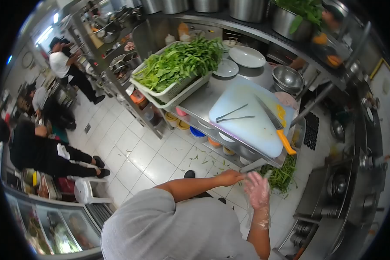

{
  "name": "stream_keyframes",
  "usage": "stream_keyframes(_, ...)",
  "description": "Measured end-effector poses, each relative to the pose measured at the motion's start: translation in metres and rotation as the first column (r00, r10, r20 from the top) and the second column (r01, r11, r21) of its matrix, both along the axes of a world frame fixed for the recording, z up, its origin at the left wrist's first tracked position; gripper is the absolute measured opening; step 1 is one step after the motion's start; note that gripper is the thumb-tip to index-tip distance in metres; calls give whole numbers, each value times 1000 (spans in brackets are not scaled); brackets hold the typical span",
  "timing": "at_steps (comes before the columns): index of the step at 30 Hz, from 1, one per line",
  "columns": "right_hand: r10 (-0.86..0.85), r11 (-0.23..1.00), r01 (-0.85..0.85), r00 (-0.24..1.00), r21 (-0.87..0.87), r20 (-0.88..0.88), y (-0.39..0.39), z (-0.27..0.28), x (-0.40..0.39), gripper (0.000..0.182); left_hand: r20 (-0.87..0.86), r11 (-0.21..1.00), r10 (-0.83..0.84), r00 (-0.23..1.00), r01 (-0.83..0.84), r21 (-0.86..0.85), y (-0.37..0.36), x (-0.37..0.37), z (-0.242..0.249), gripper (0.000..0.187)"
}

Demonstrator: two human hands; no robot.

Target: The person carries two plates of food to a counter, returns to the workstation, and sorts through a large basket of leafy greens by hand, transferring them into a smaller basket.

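Note:
My left hand (230, 177) is bare and closed, its fingertips close to the gloved fingers of my right hand; what it pinches, if anything, I cannot make out. A clear plastic glove (263, 221) covers my right hand (257, 190), whose fingers are raised and somewhat apart. Both hands are in front of the steel table's near corner. On the table lies a pale cutting board (242, 130). It bears metal tongs (236, 118), a knife with an orange handle (285, 141) and yellow pieces (281, 112). The knife's handle juts past the board's edge.
A white basket (169, 96) full of leafy greens (182, 63) stands left on the table, beside white plates (247, 56). Steel colanders (288, 78) sit at the back right. Cut stems (282, 177) are heaped below the table's corner. Several people work at left, near a white stool (90, 190).

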State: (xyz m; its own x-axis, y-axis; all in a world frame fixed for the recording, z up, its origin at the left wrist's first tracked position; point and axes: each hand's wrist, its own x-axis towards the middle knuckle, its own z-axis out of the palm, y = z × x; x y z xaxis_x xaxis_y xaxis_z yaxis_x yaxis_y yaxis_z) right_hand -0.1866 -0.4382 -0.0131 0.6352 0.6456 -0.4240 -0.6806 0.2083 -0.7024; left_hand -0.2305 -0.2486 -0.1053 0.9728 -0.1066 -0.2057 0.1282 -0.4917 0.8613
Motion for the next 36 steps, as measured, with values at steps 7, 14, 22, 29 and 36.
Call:
stream_keyframes(7,-77,852,232,942,469,-326,13,-3,-2,79,518,949,-86,851,-88,302,-32,-26,92,64)
stream_keyframes(14,-177,833,352,900,427,-398,30,22,-8,88,-401,836,503,766,-313,451,60,-99,4,68)
stream_keyframes(22,54,932,87,926,352,-373,142,12,-66,88,422,985,61,904,-123,122,63,-100,84,60)
stream_keyframes(29,96,989,-92,995,114,-24,137,67,-41,68,-294,655,584,756,-226,721,232,-233,-62,53)
stream_keyframes(36,278,655,484,560,-581,780,72,39,64,42,-47,826,522,852,-491,278,220,-216,-113,39)
